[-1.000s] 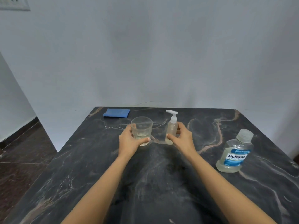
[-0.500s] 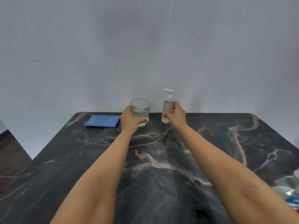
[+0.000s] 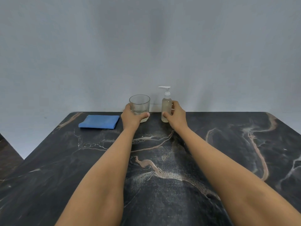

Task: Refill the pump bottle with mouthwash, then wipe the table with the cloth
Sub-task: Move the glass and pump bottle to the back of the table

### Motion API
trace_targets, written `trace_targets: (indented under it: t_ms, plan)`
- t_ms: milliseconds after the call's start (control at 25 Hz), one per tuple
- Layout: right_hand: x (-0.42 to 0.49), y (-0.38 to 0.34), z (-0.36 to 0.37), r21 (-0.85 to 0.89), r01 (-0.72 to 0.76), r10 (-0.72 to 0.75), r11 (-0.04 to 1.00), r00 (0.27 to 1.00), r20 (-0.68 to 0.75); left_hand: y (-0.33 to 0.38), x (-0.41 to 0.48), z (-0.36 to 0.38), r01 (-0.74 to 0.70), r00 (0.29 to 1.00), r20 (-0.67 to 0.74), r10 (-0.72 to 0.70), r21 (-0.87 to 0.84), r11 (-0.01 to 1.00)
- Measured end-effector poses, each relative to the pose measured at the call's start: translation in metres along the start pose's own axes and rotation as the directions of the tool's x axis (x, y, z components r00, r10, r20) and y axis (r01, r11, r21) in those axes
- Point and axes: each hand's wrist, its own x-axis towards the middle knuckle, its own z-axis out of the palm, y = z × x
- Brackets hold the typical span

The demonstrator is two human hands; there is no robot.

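Note:
A clear pump bottle with a white pump head stands upright near the far edge of the dark marble table. My right hand grips its lower body from the right. Left of it stands a clear drinking glass with a little liquid at the bottom, and my left hand grips it low from the left side. A folded blue cloth lies flat on the table, left of the glass. The mouthwash bottle is out of view.
A plain grey wall rises right behind the table's far edge. The table's left edge runs diagonally down toward dark floor at the left.
Both hands have pushed the glass and the pump bottle away from me to the table's far edge. The view has shifted, and the mouthwash bottle at the right has dropped out of sight.

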Motion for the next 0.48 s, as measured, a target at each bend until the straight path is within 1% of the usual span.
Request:
trace_targets:
  t_ms: [200, 360, 480]
  plan:
    - [-0.018, -0.011, -0.005, -0.03, -0.03, 0.03, 0.999, 0.999, -0.013, 0.015, -0.018, -0.003, 0.086, 0.995, 0.041, -0.087, 0.014, 0.996]
    - [-0.066, -0.027, -0.015, -0.074, 0.013, -0.016, 0.997, 0.999, -0.049, 0.024, -0.065, -0.012, 0.078, 0.997, 0.017, -0.08, 0.064, 0.995]
    - [-0.119, -0.041, -0.034, -0.063, -0.037, 0.034, 0.997, 0.998, -0.059, 0.03, -0.116, -0.022, 0.074, 0.997, 0.028, -0.076, 0.06, 0.995]
